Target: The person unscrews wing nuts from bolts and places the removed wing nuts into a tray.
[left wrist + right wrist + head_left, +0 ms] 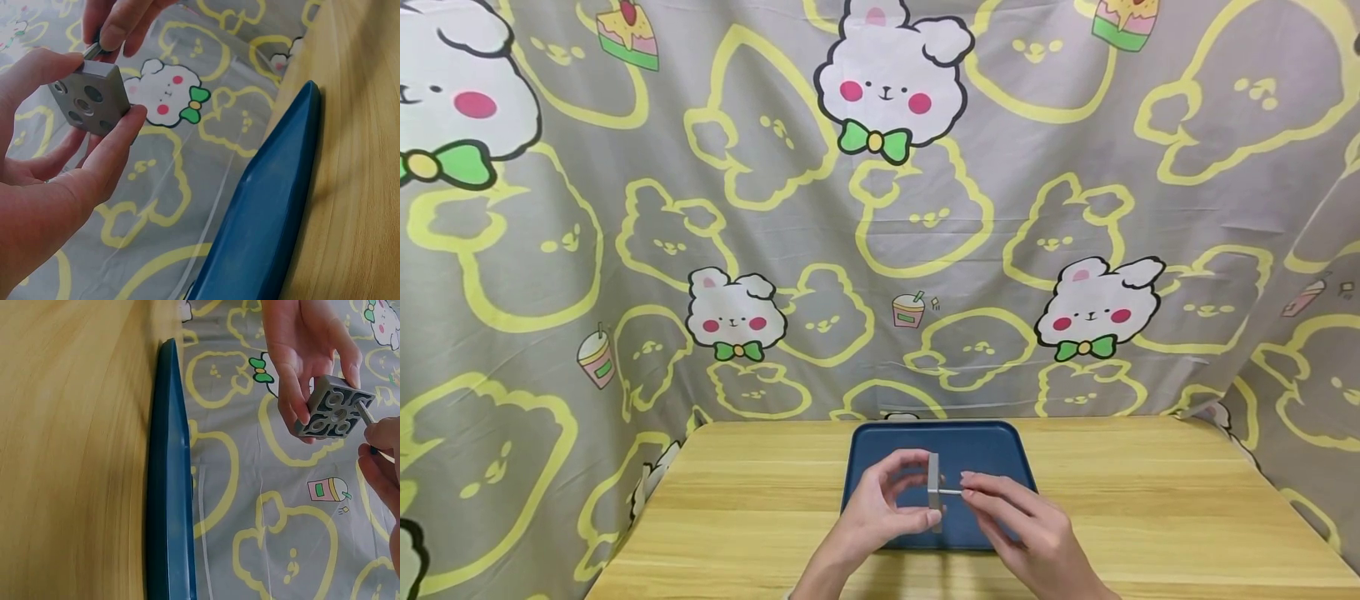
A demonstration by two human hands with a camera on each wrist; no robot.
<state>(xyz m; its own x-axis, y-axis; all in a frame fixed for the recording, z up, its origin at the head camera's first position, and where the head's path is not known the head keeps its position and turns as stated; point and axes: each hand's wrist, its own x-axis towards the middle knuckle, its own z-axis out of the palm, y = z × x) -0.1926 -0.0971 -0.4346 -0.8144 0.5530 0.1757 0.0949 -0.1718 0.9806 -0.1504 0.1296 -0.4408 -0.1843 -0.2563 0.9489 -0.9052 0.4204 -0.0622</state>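
My left hand (880, 502) grips a square grey block (933, 475) by its edges, thumb on one side and fingers on the other, above the tray. Several round holes show in the block (87, 100) in the left wrist view; its other side (337, 414), seen in the right wrist view, is recessed around the holes. Between thumb and fingers, my right hand (1026, 515) pinches a thin threaded screw (365, 413). The screw's end meets the block at a corner hole; how deep it sits I cannot tell. Fingers mostly cover its dark head.
Below both hands, a dark blue tray (992, 450) with a raised rim lies on the light wooden table (745, 508). A grey curtain (820, 208) with cartoon prints hangs behind the table and along its sides.
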